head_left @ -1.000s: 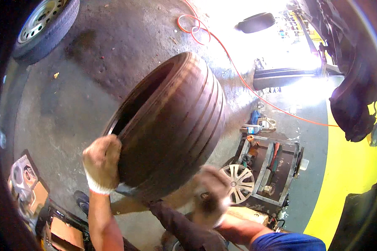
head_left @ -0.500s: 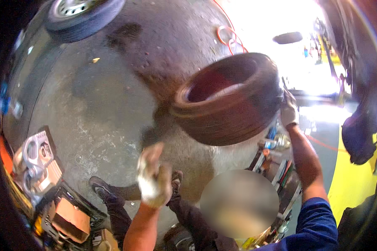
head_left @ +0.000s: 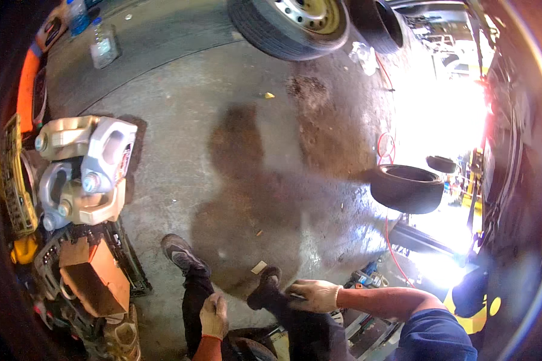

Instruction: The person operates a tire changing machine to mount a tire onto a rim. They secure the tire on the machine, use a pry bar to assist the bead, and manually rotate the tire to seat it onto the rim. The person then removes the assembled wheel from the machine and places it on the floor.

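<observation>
A bare black tire (head_left: pixel 406 195) is at the right, well beyond both hands and touching neither. Whether it rests on the floor or is in the air I cannot tell. My right hand (head_left: pixel 316 295), in a pale work glove, is near my thigh with its fingers stretched toward the left and nothing in them. Close by my other leg, at the lower middle, is my left hand (head_left: pixel 214 316), gloved too. Its fingers are curled together, and no object shows in it.
A wheel with its tire (head_left: pixel 283 36) and another tire (head_left: pixel 376 24) are at the top. Several jugs (head_left: pixel 108 153) and an open cardboard box (head_left: pixel 96 277) crowd the left. A red hose (head_left: pixel 391 243) crosses the floor at the right; tools (head_left: pixel 367 280) lie beside my right arm.
The tire has left my right hand and is now farther off to the right. Both hands have come down near my legs. My view has swung to the right.
</observation>
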A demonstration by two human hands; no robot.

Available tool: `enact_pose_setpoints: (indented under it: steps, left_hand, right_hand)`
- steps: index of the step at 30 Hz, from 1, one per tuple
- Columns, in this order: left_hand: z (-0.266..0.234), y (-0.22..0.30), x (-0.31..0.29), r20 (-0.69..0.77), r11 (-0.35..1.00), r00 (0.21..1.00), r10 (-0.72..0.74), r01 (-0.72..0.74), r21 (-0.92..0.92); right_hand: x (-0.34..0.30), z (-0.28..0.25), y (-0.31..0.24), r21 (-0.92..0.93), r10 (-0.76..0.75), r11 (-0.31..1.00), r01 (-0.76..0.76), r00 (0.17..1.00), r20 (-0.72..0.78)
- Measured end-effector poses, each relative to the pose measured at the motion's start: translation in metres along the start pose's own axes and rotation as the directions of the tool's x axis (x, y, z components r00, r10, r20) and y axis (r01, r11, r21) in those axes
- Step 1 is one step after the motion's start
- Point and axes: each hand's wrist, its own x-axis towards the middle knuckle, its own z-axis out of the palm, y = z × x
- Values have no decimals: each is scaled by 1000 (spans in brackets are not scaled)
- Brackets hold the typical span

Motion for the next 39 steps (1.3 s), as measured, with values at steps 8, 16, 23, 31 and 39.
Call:
enact_pose_setpoints:
  steps: [8, 16, 23, 31, 39]
  left_hand:
    - [-48, 83, 105, -48, 974, 990, -133, 121, -189]
    - [-6, 238, 233, -207, 605, 839, -504, 172, -778]
    - [68, 487, 289, 21, 713, 926, -377, 305, -632]
    - [12, 620, 366, -132, 856, 970, -202, 110, -504]
    - [9, 577, 442, -52, 879, 969, -240, 194, -436]
  right_hand:
    - [87, -268, -45, -326, -245, 938, 117, 890, -384]
    - [223, -679, -54, -527, -468, 846, -80, 361, -807]
    - [380, -907, -28, -152, -158, 935, -319, 7, -987]
    - [344, -907, -34, -449, -368, 856, -255, 308, -877]
    - [387, -952, -45, -531, -381, 800, -281, 447, -810]
